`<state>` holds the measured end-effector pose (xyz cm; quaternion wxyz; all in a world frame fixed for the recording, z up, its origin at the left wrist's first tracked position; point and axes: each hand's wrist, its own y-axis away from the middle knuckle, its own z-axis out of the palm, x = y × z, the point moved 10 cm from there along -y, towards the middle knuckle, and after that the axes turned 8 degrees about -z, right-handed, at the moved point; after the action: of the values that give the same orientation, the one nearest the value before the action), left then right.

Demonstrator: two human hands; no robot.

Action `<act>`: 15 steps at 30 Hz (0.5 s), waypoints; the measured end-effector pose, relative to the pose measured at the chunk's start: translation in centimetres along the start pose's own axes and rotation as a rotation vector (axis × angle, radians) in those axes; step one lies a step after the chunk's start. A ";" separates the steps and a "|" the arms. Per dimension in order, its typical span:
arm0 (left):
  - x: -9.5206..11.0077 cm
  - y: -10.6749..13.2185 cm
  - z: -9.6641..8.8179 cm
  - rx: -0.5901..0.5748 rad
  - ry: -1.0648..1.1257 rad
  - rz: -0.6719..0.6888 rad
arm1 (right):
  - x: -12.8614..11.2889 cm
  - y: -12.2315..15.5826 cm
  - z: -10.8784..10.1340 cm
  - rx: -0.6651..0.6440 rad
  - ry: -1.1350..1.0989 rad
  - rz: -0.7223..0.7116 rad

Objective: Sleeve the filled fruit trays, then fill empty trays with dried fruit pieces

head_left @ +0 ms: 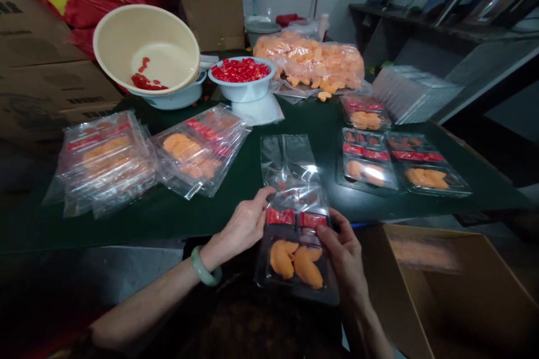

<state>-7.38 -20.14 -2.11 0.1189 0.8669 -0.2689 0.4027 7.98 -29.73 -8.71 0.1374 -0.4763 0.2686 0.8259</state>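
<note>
Hands first: left hand [244, 228] and right hand [346, 255] grip the clear tray [295, 238] by its long sides, fingers curled narrow, over the near edge of the green table [236, 202]. Its top end seems inside the clear bag [286, 157]. Keep it level, bag mouth open, so orange pieces [295, 263] don't shift. Red sachets [280, 216]: print unreadable.

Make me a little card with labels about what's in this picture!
left hand: holds the tray at its left edge
right hand: holds the tray's right edge
tray: clear, with orange pieces and red packets, far end at a clear bag
table: dark green; bagged trays left, filled trays right
bowls: white bowl full of red pieces; cream basin nearly empty
box: cardboard box, lower right
</note>
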 end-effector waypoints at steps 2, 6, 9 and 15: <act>0.3 1.1 -0.2 -0.071 -0.005 0.044 | 0.5 0.5 0.5 0.022 0.044 0.002; 0.7 1.1 -0.6 -0.140 -0.007 0.079 | -0.8 -1.0 0.9 0.024 0.289 -0.080; 0.9 -1.5 -1.0 -0.070 -0.080 0.068 | -4.5 -4.1 1.8 -0.061 0.847 -0.302; -0.3 -4.8 -0.5 -0.023 -0.292 -0.013 | -6.8 -3.1 5.3 -0.565 1.488 -0.859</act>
<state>-5.18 -15.86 -1.98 0.0911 0.9164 -0.2825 0.2684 9.17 -23.93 -1.66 0.1028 -0.9625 -0.1256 0.2174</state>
